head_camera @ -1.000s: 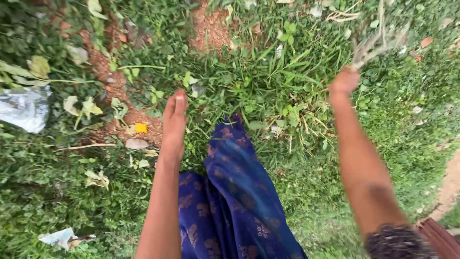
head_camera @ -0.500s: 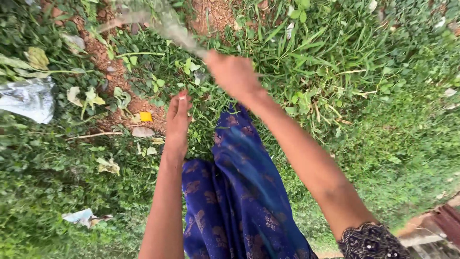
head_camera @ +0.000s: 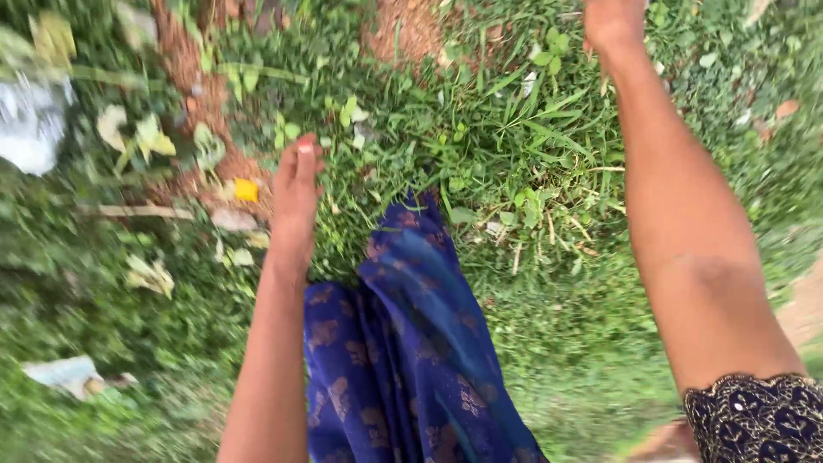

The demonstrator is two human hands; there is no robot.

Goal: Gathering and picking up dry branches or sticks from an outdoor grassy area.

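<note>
Lying far left on the weeds, a crumpled white wrapper [head_camera: 30, 129]; nearer, a pale scrap [head_camera: 62, 373]. A yellow bit [head_camera: 246, 189] sits just left of the left hand [head_camera: 296, 201], flat, fingers straight, empty, above grass [head_camera: 497, 163]. Blue cloth [head_camera: 403, 343] hangs between the arms. Right hand [head_camera: 610, 21], far right, is cut off; grip unclear.

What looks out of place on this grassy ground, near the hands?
Litter lies among the plants. A small yellow scrap sits on the red soil just left of the left hand, a crumpled silvery wrapper lies at the far left edge, and a pale scrap lies lower left. The right hand is partly cut off at the top.
</note>
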